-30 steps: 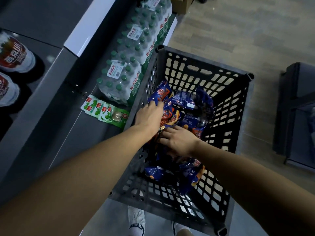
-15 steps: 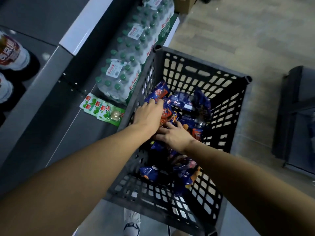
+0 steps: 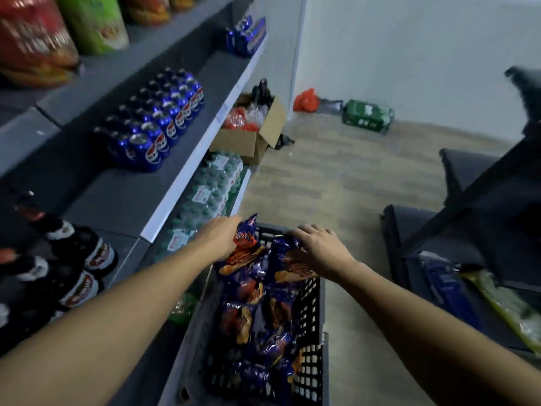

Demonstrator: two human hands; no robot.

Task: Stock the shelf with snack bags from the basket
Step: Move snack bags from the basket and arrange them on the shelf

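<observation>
Gripping a blue-and-orange snack bag (image 3: 244,247) near its top edge, the left hand (image 3: 219,237) has fingers curled round the foil; the bag is lifted above the pile, its upper corner sticking up past the knuckles. Right hand (image 3: 320,249) lies palm-down on a second bag (image 3: 288,265) at the far end of the basket (image 3: 317,317), fingers spread and bent slightly over the bag's top. Whether the thumb is pinching the foil underneath: cannot tell, hidden by the hand itself.

Basket: dark plastic crate with lattice walls, standing on the wood-pattern floor (image 3: 351,183) just beside the shelf unit (image 3: 187,177). More snack bags (image 3: 263,341) of the same blue-and-orange print fill it, heaped loosely toward the near end.

Shelf contents, left of the arms: blue cola cans (image 3: 155,124) in rows on the middle board; dark bottles (image 3: 73,265) with red-and-white labels on the nearer board; shrink-wrapped water bottles (image 3: 210,191) with green caps on the lowest level, next to the basket. Large red and green bags (image 3: 58,33) on the top board, blurred.

Farther along the floor: open cardboard box (image 3: 251,133) against the shelf end.
</observation>
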